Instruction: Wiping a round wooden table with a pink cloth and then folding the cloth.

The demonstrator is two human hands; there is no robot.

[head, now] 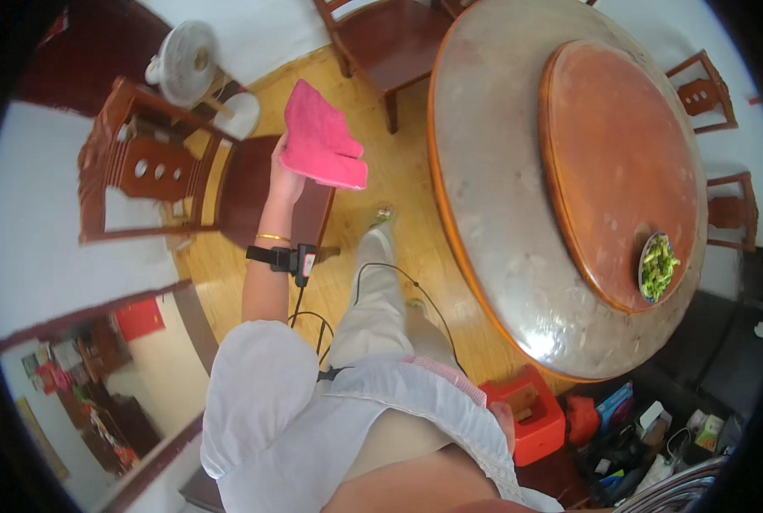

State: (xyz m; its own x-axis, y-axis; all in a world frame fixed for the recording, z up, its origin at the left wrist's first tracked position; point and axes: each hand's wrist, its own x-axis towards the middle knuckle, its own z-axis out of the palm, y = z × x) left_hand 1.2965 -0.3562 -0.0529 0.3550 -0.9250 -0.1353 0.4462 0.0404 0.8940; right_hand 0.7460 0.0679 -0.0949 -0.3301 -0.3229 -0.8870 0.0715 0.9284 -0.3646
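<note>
My left hand [286, 172] is raised in front of me at the left and grips a folded pink cloth [324, 141]. The cloth spreads above the fingers and covers most of them. Below it is the dark red seat of a wooden chair [259, 186]. Only a small part of my right hand [503, 420] shows, low at my right side. It appears against the edge of a red plastic stool [535, 417]; whether it touches the stool or holds anything is hidden.
A large round table [484, 128] stands to the right, with a brown turntable [612, 160] bearing a plate of green vegetables [657, 269]. A white fan [192, 64] stands behind the left chair. Another chair [394, 45] is ahead. A black cable [433, 301] hangs before my legs.
</note>
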